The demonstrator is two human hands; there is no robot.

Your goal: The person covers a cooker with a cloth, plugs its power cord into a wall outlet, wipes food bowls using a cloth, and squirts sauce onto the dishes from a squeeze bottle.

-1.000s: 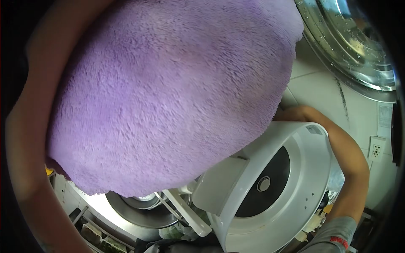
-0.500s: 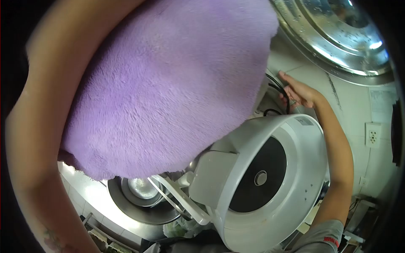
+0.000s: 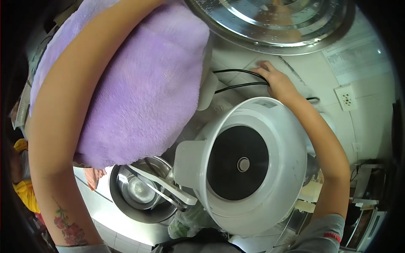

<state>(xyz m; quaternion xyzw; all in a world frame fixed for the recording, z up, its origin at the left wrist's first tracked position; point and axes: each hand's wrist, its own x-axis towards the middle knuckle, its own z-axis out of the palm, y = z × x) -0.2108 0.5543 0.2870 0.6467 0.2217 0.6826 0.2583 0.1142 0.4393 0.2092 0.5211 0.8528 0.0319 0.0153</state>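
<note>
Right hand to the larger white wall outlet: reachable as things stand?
Probably yes. The right hand is out by the pale tiled wall, with nothing visible between it and the larger white outlet. The thin black cable at its fingers might need releasing.

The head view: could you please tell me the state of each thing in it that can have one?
Purple cloth: spread out, fluffy side showing.
White cooker: open, tilted, no inner pot, dark plate exposed.
Black cord: looped, reaching the right hand.
Large metal disc: wet with droplets.
Wall socket: nothing plugged in.
Larger metal bowl: smaller bowl nested inside.
</note>
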